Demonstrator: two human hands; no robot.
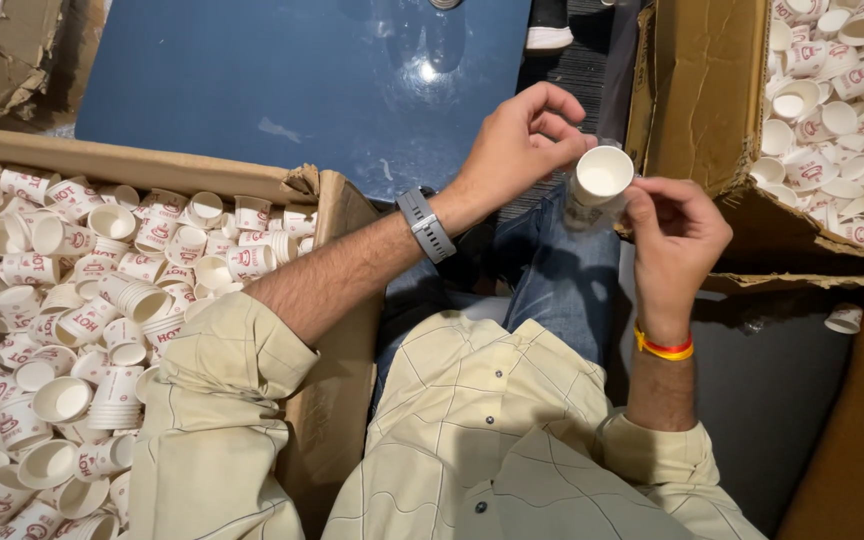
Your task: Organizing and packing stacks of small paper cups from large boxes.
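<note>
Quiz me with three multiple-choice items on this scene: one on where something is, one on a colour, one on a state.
1. Where is the wristwatch?
A. left wrist
B. right wrist
C. in a box

2. What colour is the band on the other wrist?
A. blue
B. orange and yellow
C. black

3. The cup between the left hand and right hand is:
A. crushed flat
B. full of liquid
C. empty, mouth facing the camera

Answers: 1 A, it sits on the left forearm's wrist. 2 B, those stripes show. 3 C, its white inside is visible.
</note>
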